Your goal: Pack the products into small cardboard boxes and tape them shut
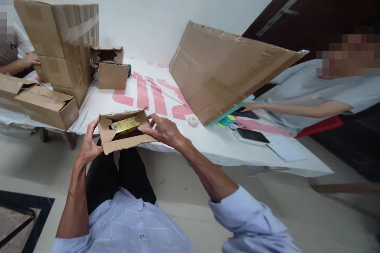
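An open cardboard box (127, 143) is held at the table's front edge, above my lap, its opening turned toward me. Inside it lies a yellow packet (126, 123) with a barcode. My left hand (89, 144) grips the box's left side, thumb near the lower corner and fingers at the upper edge. On the right side, my right hand (163, 129) holds the box's edge and flap, with thumb and fingers bent around it.
Stacked taped boxes (68, 43) stand at the left, with smaller boxes (49, 104) before them. A large cardboard sheet (225, 71) leans at right, near a tablet-like device (252, 136). People sit at both sides.
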Demonstrator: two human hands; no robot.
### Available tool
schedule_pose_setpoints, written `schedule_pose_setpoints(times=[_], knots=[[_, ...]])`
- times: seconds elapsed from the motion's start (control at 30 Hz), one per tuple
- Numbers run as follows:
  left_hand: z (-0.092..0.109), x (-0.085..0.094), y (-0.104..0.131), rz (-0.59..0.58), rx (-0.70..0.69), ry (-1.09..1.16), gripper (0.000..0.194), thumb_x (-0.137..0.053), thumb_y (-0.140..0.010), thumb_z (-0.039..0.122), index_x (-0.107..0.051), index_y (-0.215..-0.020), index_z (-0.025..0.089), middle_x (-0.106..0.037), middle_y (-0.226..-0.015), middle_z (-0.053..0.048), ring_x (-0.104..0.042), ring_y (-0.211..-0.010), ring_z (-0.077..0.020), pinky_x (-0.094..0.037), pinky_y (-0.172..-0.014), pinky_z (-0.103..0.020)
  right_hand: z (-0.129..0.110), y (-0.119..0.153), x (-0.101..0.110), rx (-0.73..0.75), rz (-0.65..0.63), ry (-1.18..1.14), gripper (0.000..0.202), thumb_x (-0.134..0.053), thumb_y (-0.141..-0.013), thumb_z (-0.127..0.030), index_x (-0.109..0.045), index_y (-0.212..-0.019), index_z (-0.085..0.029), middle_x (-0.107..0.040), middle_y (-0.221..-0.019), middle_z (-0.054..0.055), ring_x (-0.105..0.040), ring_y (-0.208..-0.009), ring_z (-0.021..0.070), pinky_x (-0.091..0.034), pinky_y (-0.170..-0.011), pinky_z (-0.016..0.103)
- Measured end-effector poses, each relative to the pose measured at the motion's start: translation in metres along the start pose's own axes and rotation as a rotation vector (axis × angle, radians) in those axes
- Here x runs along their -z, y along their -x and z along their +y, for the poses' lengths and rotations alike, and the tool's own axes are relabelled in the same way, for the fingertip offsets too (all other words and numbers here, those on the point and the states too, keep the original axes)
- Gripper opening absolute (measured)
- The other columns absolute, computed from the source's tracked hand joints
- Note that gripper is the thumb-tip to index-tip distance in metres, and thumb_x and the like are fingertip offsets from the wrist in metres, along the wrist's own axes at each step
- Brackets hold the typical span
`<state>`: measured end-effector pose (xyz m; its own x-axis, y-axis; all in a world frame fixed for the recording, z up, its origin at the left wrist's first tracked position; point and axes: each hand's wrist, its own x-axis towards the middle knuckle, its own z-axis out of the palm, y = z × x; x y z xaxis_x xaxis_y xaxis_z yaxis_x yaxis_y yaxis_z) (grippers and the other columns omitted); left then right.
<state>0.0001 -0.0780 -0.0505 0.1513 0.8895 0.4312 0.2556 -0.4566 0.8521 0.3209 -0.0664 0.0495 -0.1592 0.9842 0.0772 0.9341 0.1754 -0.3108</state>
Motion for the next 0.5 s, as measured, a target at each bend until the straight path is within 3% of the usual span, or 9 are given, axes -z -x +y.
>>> schedule_pose_setpoints(times=[0.1,0.2,0.27,0.4,0.5], knots=[[0.01,0.003,-0.001,0.005,-0.042,-0.048,0.109,-0.094,-0.073,0.044,-0.039,-0.165,0.028,-0.042,-0.17,-0.019,-0.047,-0.155,-0.042,-0.059,-0.11,-0.052,-0.01,-0.002,0.003,-0.044,-0.041,0.045,0.057,-0.082,-0.087,-0.057,-0.058,-0.128,-0.024,-0.08,-0.116,0.011,-0.076,-0.105,0.0335,-0.051,-0.08,0.036],[0.023,0.005,-0.002,-0.001,-0.098,-0.122,0.105,-0.093,-0.075,0.044,-0.041,-0.165,0.028,-0.043,-0.169,-0.018,-0.045,-0.156,-0.0416,-0.06,-0.11,-0.051,-0.021,-0.005,0.006,-0.069,-0.079,0.112,0.073,-0.085,-0.083,-0.055,-0.054,-0.137,-0.017,-0.078,-0.123,0.018,-0.074,-0.112,0.0381,-0.051,-0.086,0.04],[0.029,0.006,-0.003,-0.002,-0.123,-0.16,0.103,-0.093,-0.077,0.043,-0.042,-0.165,0.029,-0.044,-0.168,-0.018,-0.045,-0.156,-0.0412,-0.06,-0.109,-0.05,-0.023,-0.004,0.006,-0.074,-0.057,0.123,0.065,-0.081,-0.086,-0.046,-0.056,-0.138,-0.016,-0.078,-0.121,0.018,-0.074,-0.111,0.0376,-0.051,-0.088,0.04],[0.026,0.01,-0.003,0.025,-0.131,-0.168,0.104,-0.094,-0.076,0.047,-0.042,-0.165,0.029,-0.045,-0.166,-0.018,-0.046,-0.155,-0.0423,-0.06,-0.111,-0.052,-0.009,0.001,0.001,-0.091,0.061,-0.031,0.032,-0.056,-0.102,-0.032,-0.066,-0.13,-0.023,-0.081,-0.113,0.009,-0.076,-0.1,0.0283,-0.05,-0.083,0.034],[0.018,0.012,-0.003,0.024,-0.12,-0.136,0.107,-0.095,-0.075,0.051,-0.042,-0.165,0.029,-0.044,-0.167,-0.019,-0.047,-0.154,-0.0433,-0.06,-0.109,-0.052,0.006,0.002,-0.002,-0.117,0.147,0.008,0.033,-0.05,-0.104,-0.023,-0.068,-0.131,-0.019,-0.08,-0.112,0.011,-0.074,-0.1,0.0274,-0.049,-0.08,0.034]])
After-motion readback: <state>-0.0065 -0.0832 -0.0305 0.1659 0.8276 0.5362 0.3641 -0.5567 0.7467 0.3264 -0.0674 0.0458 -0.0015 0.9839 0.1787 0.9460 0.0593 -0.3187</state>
